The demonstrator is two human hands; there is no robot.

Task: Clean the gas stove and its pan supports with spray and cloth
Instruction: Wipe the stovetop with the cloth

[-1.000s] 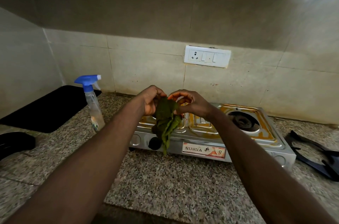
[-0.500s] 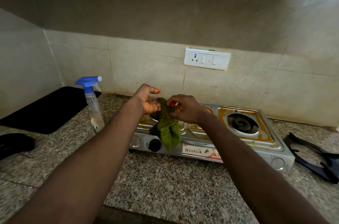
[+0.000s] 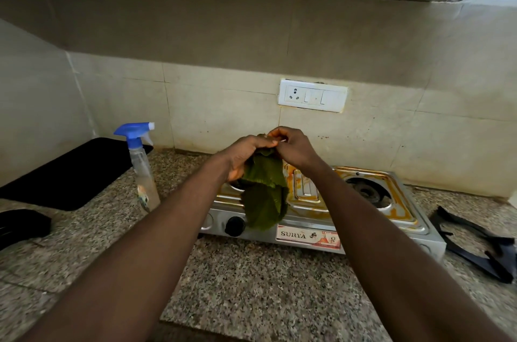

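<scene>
Cloth (image 3: 264, 196), green, hangs crumpled over left side of stove (image 3: 310, 218); whether it touches stove, cannot tell. Left hand (image 3: 246, 154) grips cloth's top, fingers curled round it. Right hand (image 3: 293, 150) pinches same top edge from other side. Stove sits on speckled worktop (image 3: 251, 285), orange stains round burners. Spray bottle (image 3: 141, 168) stands upright to left, pan support (image 3: 481, 246) lies to right. Step appears to be arranging cloth for wiping. Next move calls for gathering cloth into one hand, pressing it onto stains.
</scene>
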